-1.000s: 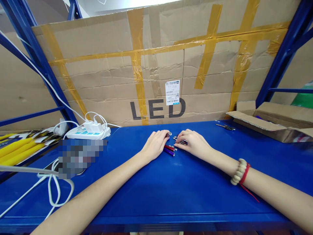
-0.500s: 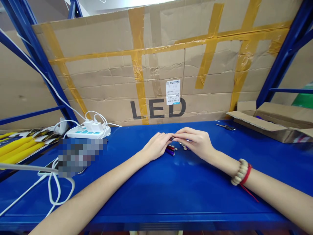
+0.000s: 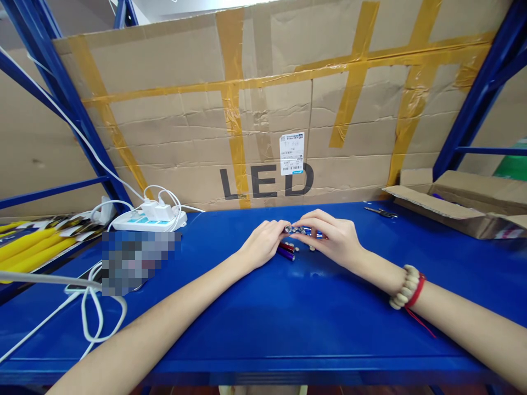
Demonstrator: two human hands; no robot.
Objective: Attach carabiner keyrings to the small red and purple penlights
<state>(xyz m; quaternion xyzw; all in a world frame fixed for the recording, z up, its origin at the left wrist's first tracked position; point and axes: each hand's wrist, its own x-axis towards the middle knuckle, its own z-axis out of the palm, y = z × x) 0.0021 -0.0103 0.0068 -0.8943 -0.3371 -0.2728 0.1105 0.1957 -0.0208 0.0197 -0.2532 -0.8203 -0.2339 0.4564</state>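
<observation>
Left hand: your left hand (image 3: 262,242) is closed round a silver-ended tube (image 3: 287,229), its bright round end showing past the fingertips and facing your other hand.
Right hand: your right hand (image 3: 335,237) is arched, fingers bent, tips brought close together just beside that round end; whether they pinch a small piece cannot be told (the spot is tiny and partly covered).
Blue pieces: shiny blue pieces (image 3: 316,234) show among your right fingers, half hidden, so you cannot tell if they lie in your grasp or behind it.
Red and purple: a red tube (image 3: 287,247) and a purple tube (image 3: 287,254) lie side by side on the blue desk (image 3: 263,318), just below your left fingertips.
Silvery bits: a few small silvery discs (image 3: 312,248) lie on the desk near the tubes' ends, below your right fingers.
Wrist: you wear a beaded bracelet (image 3: 405,288) and a red cord (image 3: 418,291) on the right arm.
Keys: some keys (image 3: 382,213) lie beyond your right hand, beside an open cardboard box (image 3: 436,206).
Power strip: a white power strip (image 3: 142,222) with plugs in it sits well apart from your left hand.
LED: a taped cardboard panel (image 3: 185,148) bearing those letters stands behind the desk.
</observation>
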